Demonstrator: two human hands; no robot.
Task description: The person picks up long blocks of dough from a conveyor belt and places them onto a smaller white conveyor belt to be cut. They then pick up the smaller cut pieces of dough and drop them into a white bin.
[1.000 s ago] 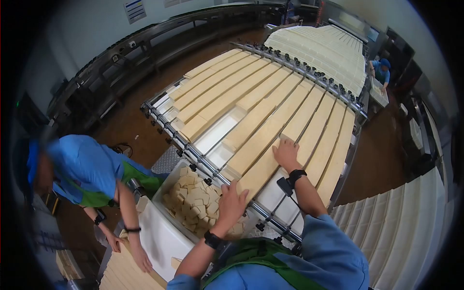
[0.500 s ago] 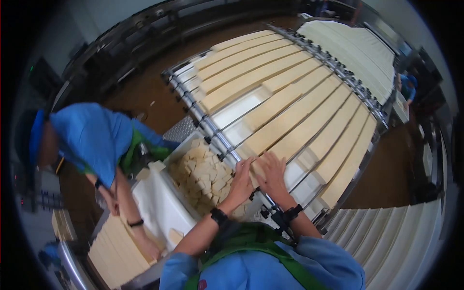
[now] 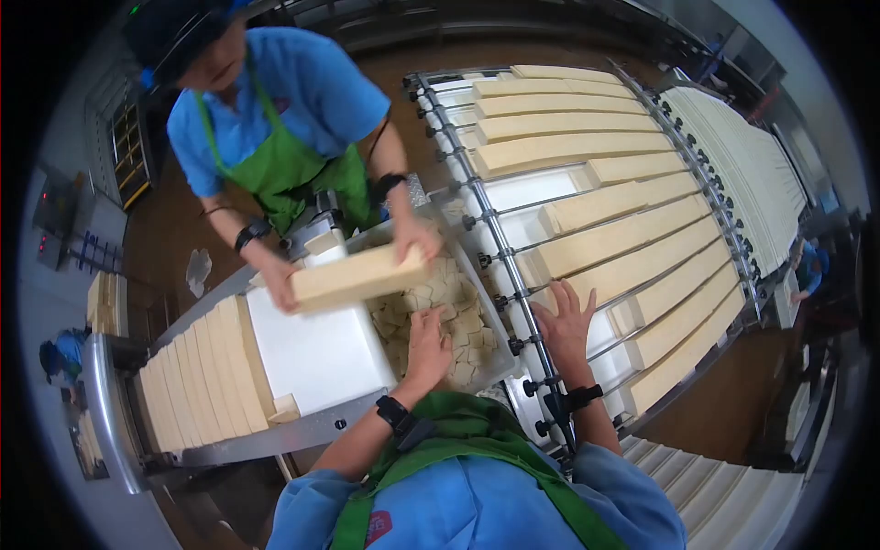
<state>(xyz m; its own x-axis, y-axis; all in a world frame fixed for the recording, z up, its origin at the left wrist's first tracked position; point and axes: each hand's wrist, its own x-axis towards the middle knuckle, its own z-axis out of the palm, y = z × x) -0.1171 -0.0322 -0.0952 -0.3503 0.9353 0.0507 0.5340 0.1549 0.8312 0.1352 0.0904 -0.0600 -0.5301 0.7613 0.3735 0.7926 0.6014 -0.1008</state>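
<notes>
My left hand (image 3: 429, 348) is over the white bin (image 3: 500, 359) of broken pale pieces (image 3: 466, 321), its fingers stretched out and nothing visible in them. Fingers spread, my right hand (image 3: 566, 323) rests at the near end of a long pale-yellow block (image 3: 623, 272) beside the metal rail (image 3: 507, 252); whether it presses on the block is hard to tell. Several such blocks lie side by side on the white rack, divided by thin rods. Opposite me, a co-worker's two hands carry another long block (image 3: 353, 280), blurred, above the bin and a white board (image 3: 321, 353).
At left, a row of upright pale slabs (image 3: 203, 380) stands on a metal conveyor (image 3: 316, 431). White corrugated trays (image 3: 706, 490) are at lower right. Beyond the rack, a white ridged surface (image 3: 733, 160) extends back. Other workers are farther off.
My left hand has moved from the rail to over the bin, and my hands are now apart. The co-worker has straightened and lifted a block. My view has turned left.
</notes>
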